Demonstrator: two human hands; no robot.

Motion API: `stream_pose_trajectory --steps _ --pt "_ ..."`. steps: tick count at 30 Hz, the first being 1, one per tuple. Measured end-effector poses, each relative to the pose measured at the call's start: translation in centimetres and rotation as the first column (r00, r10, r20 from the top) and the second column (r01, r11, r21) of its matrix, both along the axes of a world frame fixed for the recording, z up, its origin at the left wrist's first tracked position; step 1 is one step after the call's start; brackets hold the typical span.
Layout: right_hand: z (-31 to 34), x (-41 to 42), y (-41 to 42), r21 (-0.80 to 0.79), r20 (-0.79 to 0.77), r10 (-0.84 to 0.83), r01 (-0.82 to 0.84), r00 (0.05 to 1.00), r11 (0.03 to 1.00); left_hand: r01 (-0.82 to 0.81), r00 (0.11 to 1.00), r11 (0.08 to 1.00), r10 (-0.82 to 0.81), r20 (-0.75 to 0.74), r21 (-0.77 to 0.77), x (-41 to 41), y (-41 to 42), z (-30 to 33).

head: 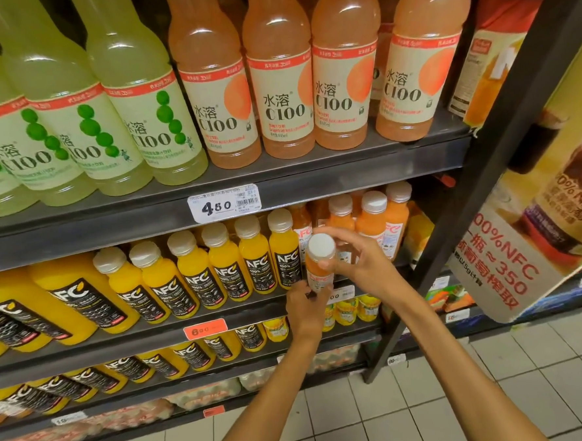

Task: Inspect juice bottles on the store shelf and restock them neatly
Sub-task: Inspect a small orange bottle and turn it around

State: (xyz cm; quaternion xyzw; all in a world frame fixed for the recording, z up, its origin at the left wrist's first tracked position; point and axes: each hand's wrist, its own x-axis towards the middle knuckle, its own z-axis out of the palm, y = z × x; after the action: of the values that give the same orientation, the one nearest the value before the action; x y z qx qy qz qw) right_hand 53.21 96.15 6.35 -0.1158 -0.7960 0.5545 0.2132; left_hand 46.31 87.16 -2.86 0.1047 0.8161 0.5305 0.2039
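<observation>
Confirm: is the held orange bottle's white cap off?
No, the white cap sits on the orange NFC bottle, which the left hand and right hand hold.

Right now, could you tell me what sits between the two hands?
In the head view, an orange NFC bottle with a white cap: the left hand holds its base, the right hand its upper body.
</observation>
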Motion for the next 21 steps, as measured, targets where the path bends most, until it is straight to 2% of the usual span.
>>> stream_pose_trajectory --steps 4,7,10,12,13,16,18,21 --pt "-0.6 -1.0 0.5 -0.050 0.003 -0.019 0.020 1.000 0.999 -0.066 0.995 0.994 0.058 0.082 0.088 -0.2 0.4 0.1" --pt "-0.8 -1.6 0.9 -0.100 -0.017 -0.052 0.050 0.999 0.994 -0.081 0.995 0.994 0.076 0.071 0.079 -0.7 0.5 -0.3" --pt "-1.0 -2.3 1.0 -0.087 -0.004 -0.080 0.079 0.997 0.993 -0.126 0.978 0.987 0.106 0.181 0.103 -0.7 0.8 -0.4" --pt "-1.2 -2.9 0.7 0.013 -0.025 -0.156 0.156 0.987 0.988 -0.154 0.965 0.980 0.121 0.231 0.130 -0.6 1.1 -0.5" --pt "-1.3 -3.2 0.6 0.121 -0.046 -0.211 0.216 0.976 0.969 -0.159 0.965 0.978 0.125 0.232 0.136 -0.6 1.2 -0.4" --pt "-1.6 -4.0 0.3 0.515 -0.075 -0.376 0.359 0.924 0.778 -0.180 0.954 0.971 0.133 0.268 0.158 -0.9 1.5 -0.4" --pt "-1.5 -4.4 0.2 0.600 -0.077 -0.415 0.375 0.906 0.707 -0.199 0.933 0.960 0.125 0.338 0.195 -1.1 1.7 -0.3" --pt "-1.3 -4.7 0.5 0.619 -0.107 -0.424 0.394 0.900 0.680 -0.249 0.911 0.945 0.153 0.384 0.212 -1.1 2.4 0.2"
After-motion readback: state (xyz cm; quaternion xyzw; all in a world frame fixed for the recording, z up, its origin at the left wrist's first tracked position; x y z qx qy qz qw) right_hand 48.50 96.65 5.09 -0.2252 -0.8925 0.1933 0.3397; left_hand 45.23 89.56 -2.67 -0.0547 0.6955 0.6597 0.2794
